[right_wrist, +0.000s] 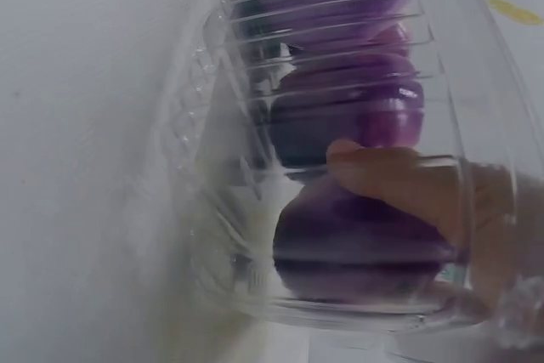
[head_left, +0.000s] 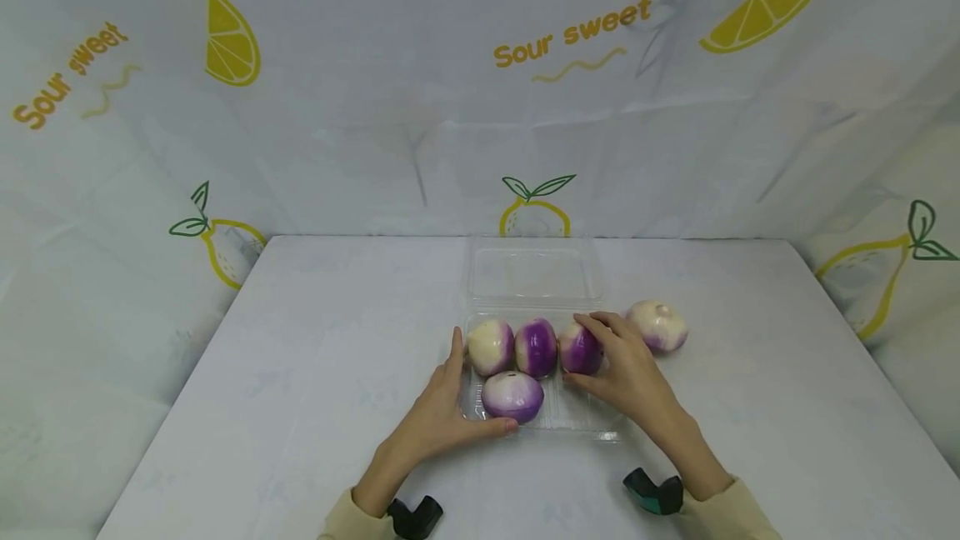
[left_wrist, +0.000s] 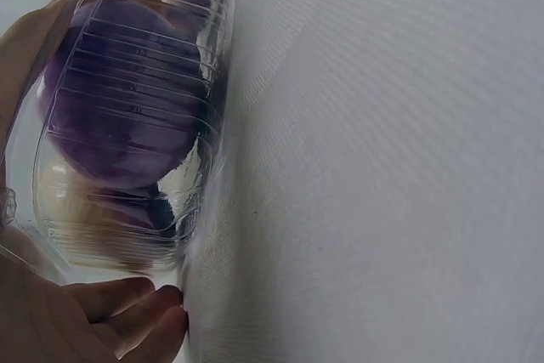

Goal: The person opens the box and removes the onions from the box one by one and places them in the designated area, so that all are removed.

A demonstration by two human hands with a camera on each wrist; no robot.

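Observation:
A clear plastic container [head_left: 577, 415] lies on the table with its lid [head_left: 535, 269] folded back behind it. My left hand [head_left: 442, 407] holds its near left corner, thumb along the front rim and fingers against the left wall. Inside, three purple-and-white turnips form a back row: a paler turnip [head_left: 491, 347], a middle turnip [head_left: 536, 348] and a right turnip [head_left: 581, 349]. Another turnip [head_left: 513, 397] sits in front, near my left thumb. My right hand [head_left: 626, 369] grips the right turnip between thumb and fingers, within the container. Through the clear wall, the right wrist view shows that thumb [right_wrist: 382, 178] against it.
A whitish turnip [head_left: 657, 326] rests on the white table [head_left: 337, 315] outside the container, just beyond my right hand. Behind the table hangs a white cloth [head_left: 360, 107] with lemon prints. Each wrist carries a black device [head_left: 654, 492].

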